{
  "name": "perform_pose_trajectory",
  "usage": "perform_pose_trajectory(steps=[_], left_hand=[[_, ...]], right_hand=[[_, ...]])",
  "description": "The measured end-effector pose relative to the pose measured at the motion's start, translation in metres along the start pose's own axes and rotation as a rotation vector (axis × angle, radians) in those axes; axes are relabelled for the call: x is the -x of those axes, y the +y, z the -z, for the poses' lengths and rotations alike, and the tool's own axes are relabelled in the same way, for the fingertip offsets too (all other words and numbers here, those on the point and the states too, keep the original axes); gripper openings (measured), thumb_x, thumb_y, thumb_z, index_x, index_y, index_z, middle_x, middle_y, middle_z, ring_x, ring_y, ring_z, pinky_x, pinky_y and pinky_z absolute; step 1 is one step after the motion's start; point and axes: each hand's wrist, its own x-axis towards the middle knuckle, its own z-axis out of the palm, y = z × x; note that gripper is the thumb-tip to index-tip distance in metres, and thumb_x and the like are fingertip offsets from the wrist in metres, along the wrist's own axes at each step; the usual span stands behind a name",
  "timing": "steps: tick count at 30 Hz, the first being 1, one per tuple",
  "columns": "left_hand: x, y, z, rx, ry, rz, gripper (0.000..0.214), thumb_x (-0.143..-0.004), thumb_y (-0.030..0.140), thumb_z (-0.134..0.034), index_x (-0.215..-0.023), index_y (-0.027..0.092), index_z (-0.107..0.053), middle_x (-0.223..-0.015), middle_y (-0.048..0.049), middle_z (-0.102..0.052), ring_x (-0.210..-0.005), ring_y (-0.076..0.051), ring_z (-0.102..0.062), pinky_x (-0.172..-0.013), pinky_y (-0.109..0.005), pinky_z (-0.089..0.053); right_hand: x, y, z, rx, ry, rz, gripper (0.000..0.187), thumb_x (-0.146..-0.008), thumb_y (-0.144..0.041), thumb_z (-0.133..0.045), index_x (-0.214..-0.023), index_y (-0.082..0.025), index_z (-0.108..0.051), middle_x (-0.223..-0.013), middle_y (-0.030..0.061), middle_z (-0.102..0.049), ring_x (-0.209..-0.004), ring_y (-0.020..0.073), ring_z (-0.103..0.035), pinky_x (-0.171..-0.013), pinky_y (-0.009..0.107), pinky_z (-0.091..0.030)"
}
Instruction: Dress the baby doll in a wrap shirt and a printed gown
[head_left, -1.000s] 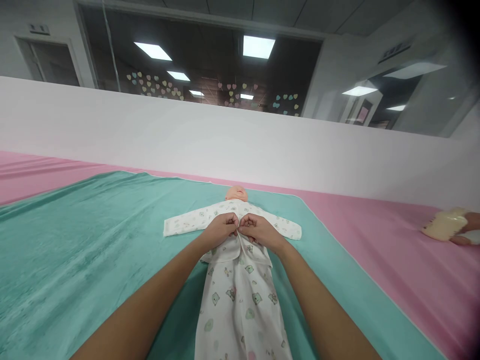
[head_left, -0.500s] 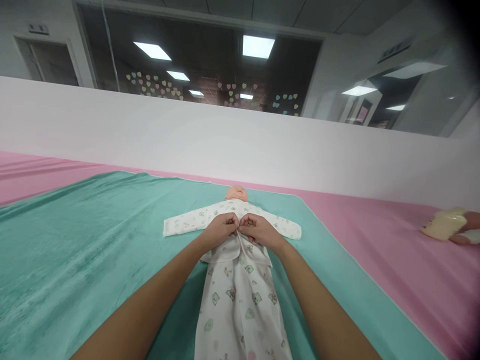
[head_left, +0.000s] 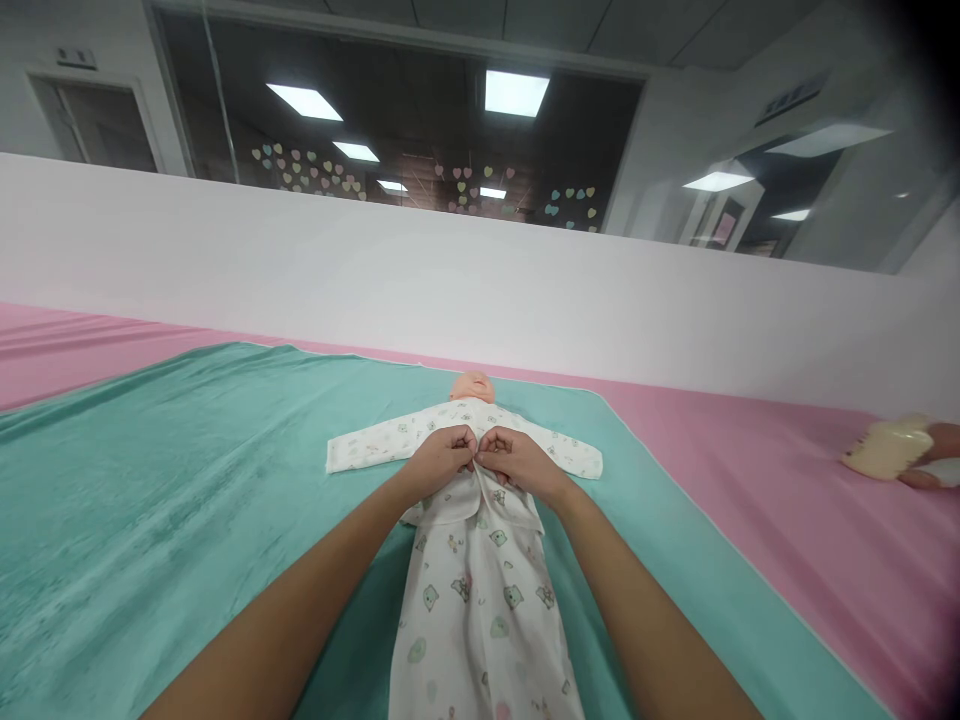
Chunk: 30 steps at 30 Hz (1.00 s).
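Observation:
A baby doll (head_left: 474,387) lies on its back, dressed in a white printed shirt (head_left: 450,505) with both sleeves spread wide. White printed pants (head_left: 480,620) with small bear pictures run down toward me. My left hand (head_left: 444,458) pinches the shirt's front edge at the chest. Close beside it, my right hand (head_left: 517,460) pinches the facing edge of the same opening. The fingertips of both hands nearly meet at the middle of the shirt. Any fastener between them is hidden by my fingers. Below my hands the two front edges of the shirt lie together.
A teal blanket (head_left: 187,480) lies under the doll, over a pink sheet (head_left: 750,450). At the far right, part of a person (head_left: 946,442) shows beside a pale yellow item (head_left: 889,448). A white low wall (head_left: 450,280) stands behind, with dark windows above it.

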Motion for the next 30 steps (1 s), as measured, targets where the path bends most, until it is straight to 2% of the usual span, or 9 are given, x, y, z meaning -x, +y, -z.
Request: perform_pose_trajectory(steps=[13,16,19,21,23,25,26,28,30], left_hand=[[0.001,-0.001,-0.001,-0.035,0.023,-0.013,0.007,-0.069,0.018,-0.043,-0.064,0.018,-0.048,-0.058,0.0048,-0.049,-0.054,-0.01,-0.041,-0.053,-0.021,-0.031],[0.001,-0.005,-0.005,-0.08,0.177,-0.042,0.007,-0.07,0.017,-0.041,-0.066,0.019,-0.047,-0.056,0.0052,-0.046,-0.054,-0.01,-0.042,-0.053,-0.021,-0.032],[0.0,-0.012,-0.007,-0.235,0.351,-0.101,0.01,-0.07,0.015,-0.04,-0.07,0.02,-0.05,-0.061,0.0039,-0.049,-0.056,-0.011,-0.044,-0.056,-0.023,-0.035],[-0.002,-0.018,-0.004,-0.343,0.429,-0.122,0.017,-0.07,0.013,-0.04,-0.078,0.02,-0.053,-0.075,0.0011,-0.057,-0.066,-0.013,-0.05,-0.064,-0.026,-0.04],[-0.005,-0.028,0.002,-0.437,0.484,-0.127,0.027,-0.071,0.012,-0.039,-0.091,0.021,-0.055,-0.096,-0.0027,-0.06,-0.088,-0.017,-0.054,-0.078,-0.03,-0.042],[-0.009,-0.04,0.011,-0.549,0.494,-0.113,0.035,-0.076,0.012,-0.037,-0.104,0.02,-0.055,-0.116,-0.0054,-0.056,-0.11,-0.02,-0.047,-0.093,-0.034,-0.037],[-0.011,-0.046,0.015,-0.611,0.486,-0.089,0.037,-0.079,0.014,-0.035,-0.11,0.02,-0.054,-0.123,-0.0062,-0.054,-0.116,-0.02,-0.044,-0.097,-0.035,-0.034],[-0.013,-0.058,0.025,-0.734,0.464,-0.018,0.039,-0.084,0.018,-0.032,-0.118,0.019,-0.051,-0.129,-0.0068,-0.05,-0.122,-0.021,-0.039,-0.102,-0.037,-0.028],[-0.014,-0.068,0.033,-0.838,0.448,0.035,0.04,-0.088,0.023,-0.029,-0.123,0.02,-0.048,-0.132,-0.0064,-0.048,-0.124,-0.021,-0.037,-0.104,-0.039,-0.024]], right_hand=[[0.001,-0.001,0.0,-0.012,-0.005,-0.008,0.022,-0.071,-0.038,-0.063,-0.078,-0.019,-0.054,-0.061,-0.0053,-0.049,-0.048,0.0069,-0.044,-0.044,0.02,-0.03],[0.002,-0.004,-0.001,-0.045,0.005,-0.004,0.024,-0.069,-0.039,-0.065,-0.077,-0.018,-0.054,-0.059,-0.0052,-0.048,-0.047,0.0069,-0.043,-0.043,0.02,-0.029],[0.002,-0.002,-0.001,-0.099,0.045,0.009,0.026,-0.07,-0.042,-0.063,-0.077,-0.018,-0.054,-0.055,-0.0053,-0.046,-0.045,0.0068,-0.039,-0.042,0.02,-0.026],[-0.001,0.005,0.0,-0.105,0.149,0.012,0.027,-0.073,-0.045,-0.059,-0.079,-0.019,-0.053,-0.055,-0.0045,-0.048,-0.043,0.0075,-0.036,-0.042,0.021,-0.026],[-0.006,0.017,0.002,-0.038,0.368,0.03,0.026,-0.076,-0.046,-0.053,-0.082,-0.02,-0.053,-0.06,-0.0017,-0.054,-0.047,0.01,-0.041,-0.046,0.023,-0.033],[-0.01,0.033,0.006,0.113,0.612,0.083,0.026,-0.078,-0.044,-0.05,-0.087,-0.021,-0.054,-0.076,0.0027,-0.061,-0.062,0.0147,-0.051,-0.06,0.028,-0.042],[-0.013,0.042,0.01,0.208,0.692,0.111,0.026,-0.078,-0.043,-0.049,-0.09,-0.021,-0.055,-0.086,0.0049,-0.061,-0.074,0.0173,-0.054,-0.069,0.031,-0.044],[-0.015,0.059,0.018,0.403,0.742,0.12,0.029,-0.079,-0.04,-0.046,-0.098,-0.02,-0.058,-0.106,0.0085,-0.058,-0.098,0.0215,-0.052,-0.087,0.037,-0.04],[-0.016,0.074,0.028,0.56,0.731,0.02,0.035,-0.081,-0.038,-0.043,-0.107,-0.02,-0.059,-0.122,0.0099,-0.051,-0.115,0.0248,-0.042,-0.097,0.042,-0.032]])
